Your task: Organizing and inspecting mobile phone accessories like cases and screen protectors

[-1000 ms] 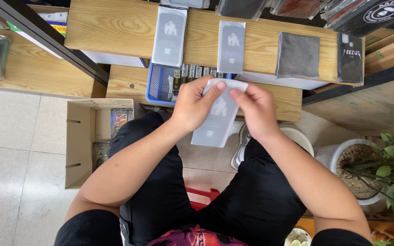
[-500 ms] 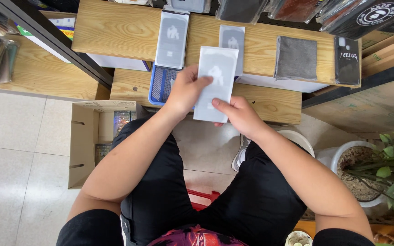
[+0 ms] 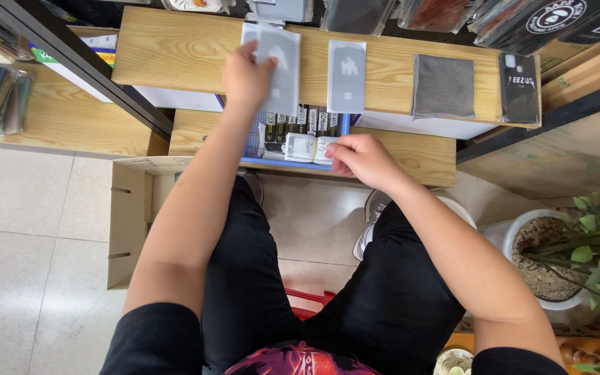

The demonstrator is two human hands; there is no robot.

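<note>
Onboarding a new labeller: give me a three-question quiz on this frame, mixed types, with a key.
1. True or false: the left hand holds a flat grey translucent packet above the upper wooden shelf.
2. Multiple choice: the right hand is at
A. the potted green plant
B. the blue tray of small boxed items
C. the brown cardboard box on the floor
3. Fill in: the dark grey square cloth lies between a second grey packet and a ____ phone case.

Key: 1 true; 2 B; 3 black.
</note>
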